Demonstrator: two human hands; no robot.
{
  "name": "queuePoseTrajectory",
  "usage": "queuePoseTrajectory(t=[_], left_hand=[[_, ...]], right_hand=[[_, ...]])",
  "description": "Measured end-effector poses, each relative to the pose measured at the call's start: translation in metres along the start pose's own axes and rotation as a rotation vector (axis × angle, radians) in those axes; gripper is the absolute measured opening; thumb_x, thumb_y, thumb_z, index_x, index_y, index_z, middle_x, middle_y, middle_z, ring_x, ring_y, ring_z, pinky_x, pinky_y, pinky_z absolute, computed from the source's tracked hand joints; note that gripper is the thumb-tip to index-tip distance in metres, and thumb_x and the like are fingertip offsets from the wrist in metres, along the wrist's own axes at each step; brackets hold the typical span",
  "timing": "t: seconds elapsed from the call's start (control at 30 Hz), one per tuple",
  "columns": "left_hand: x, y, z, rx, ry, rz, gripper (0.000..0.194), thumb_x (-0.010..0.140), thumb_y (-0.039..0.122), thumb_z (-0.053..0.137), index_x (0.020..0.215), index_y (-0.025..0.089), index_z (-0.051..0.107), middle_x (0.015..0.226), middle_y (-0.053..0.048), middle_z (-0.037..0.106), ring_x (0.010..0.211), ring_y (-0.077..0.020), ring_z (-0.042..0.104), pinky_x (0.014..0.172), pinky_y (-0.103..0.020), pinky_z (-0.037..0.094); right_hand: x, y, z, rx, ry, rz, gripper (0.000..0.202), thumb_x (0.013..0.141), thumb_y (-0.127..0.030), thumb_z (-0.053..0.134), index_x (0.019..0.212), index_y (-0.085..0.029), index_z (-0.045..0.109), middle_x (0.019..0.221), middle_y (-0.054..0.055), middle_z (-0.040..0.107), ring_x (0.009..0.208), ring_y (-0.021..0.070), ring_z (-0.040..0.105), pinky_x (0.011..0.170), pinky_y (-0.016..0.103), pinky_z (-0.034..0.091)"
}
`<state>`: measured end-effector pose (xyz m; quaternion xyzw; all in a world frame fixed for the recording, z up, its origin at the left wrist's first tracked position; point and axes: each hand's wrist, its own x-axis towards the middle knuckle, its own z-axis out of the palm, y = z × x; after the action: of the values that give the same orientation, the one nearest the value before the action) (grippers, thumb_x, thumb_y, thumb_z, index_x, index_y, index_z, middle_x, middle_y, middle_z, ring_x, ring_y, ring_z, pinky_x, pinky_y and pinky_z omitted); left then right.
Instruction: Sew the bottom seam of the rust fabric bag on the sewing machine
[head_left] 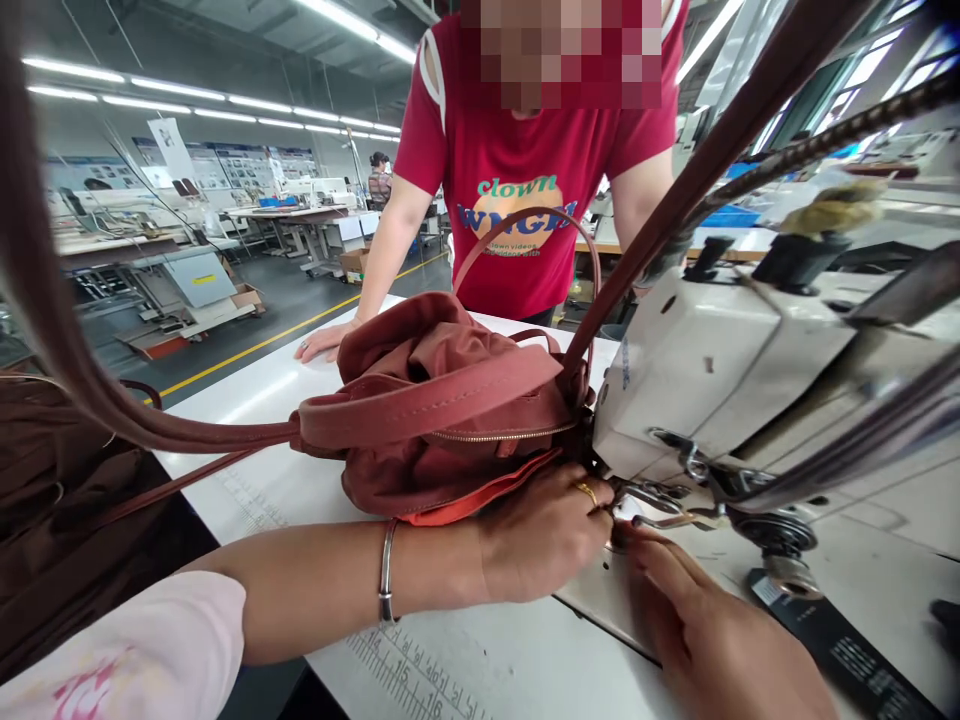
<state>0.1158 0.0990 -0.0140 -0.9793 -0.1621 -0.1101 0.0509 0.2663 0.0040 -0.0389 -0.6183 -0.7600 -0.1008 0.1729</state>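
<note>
A dark red bag (pixel 450 400) with straps and a brass zipper lies on the white table, its right end at the needle area of a white sewing machine (pixel 675 370). My left hand (pixel 555 530), with a ring and a bracelet, rests at the bag's lower right edge, fingers curled close to the presser foot. What its fingertips pinch is hidden. My right hand (pixel 697 610) is just right of it, fingers bent together beside the needle area and partly blurred. Anything between those fingers is too small to make out.
Across the white table (pixel 262 390), marked with ruler scales, a person in a red shirt (pixel 517 200) leans one hand on it. Dark brown fabric (pixel 67 480) lies at left. Long straps cross the upper right view. A black strip (pixel 847 640) is at lower right.
</note>
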Motion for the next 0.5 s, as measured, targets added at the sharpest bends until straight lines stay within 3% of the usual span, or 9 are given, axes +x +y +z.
queuePoseTrajectory(t=[0.13, 0.23, 0.33, 0.5], left_hand=[[-0.014, 0.001, -0.012, -0.040, 0.084, -0.047, 0.019, 0.082, 0.010, 0.035, 0.085, 0.013, 0.053, 0.098, -0.004, 0.049, 0.086, -0.0143, 0.041, 0.083, -0.023, 0.034], [-0.026, 0.005, -0.015, -0.079, 0.093, -0.098, 0.015, 0.077, 0.006, 0.040, 0.085, 0.013, 0.051, 0.089, -0.003, 0.050, 0.083, -0.0144, 0.043, 0.081, -0.024, 0.038], [-0.034, 0.006, -0.010, -0.080, 0.069, -0.172, 0.018, 0.073, 0.004, 0.043, 0.088, 0.013, 0.050, 0.088, -0.003, 0.050, 0.078, -0.0140, 0.046, 0.071, -0.023, 0.042], [-0.034, 0.004, 0.004, -0.068, 0.166, -0.220, 0.020, 0.078, 0.005, 0.036, 0.090, 0.014, 0.049, 0.088, -0.004, 0.050, 0.079, -0.0143, 0.050, 0.070, -0.025, 0.045]], right_hand=[[-0.001, -0.004, 0.001, 0.160, 0.056, 0.077, 0.027, 0.078, -0.011, 0.032, 0.099, -0.018, 0.048, 0.099, 0.007, 0.063, 0.060, 0.0139, 0.063, 0.042, 0.019, 0.046], [0.002, -0.015, 0.003, 0.162, 0.078, 0.095, 0.029, 0.076, -0.010, 0.031, 0.096, -0.019, 0.049, 0.090, 0.005, 0.065, 0.055, 0.0142, 0.061, 0.040, 0.021, 0.043], [0.009, -0.028, 0.006, 0.067, 0.041, 0.162, 0.031, 0.075, -0.008, 0.031, 0.096, -0.021, 0.050, 0.086, 0.002, 0.065, 0.050, 0.0143, 0.059, 0.038, 0.022, 0.040], [0.025, -0.042, 0.006, 0.020, -0.024, 0.246, 0.029, 0.071, -0.005, 0.037, 0.092, -0.020, 0.052, 0.091, 0.003, 0.062, 0.048, 0.0138, 0.055, 0.039, 0.023, 0.033]])
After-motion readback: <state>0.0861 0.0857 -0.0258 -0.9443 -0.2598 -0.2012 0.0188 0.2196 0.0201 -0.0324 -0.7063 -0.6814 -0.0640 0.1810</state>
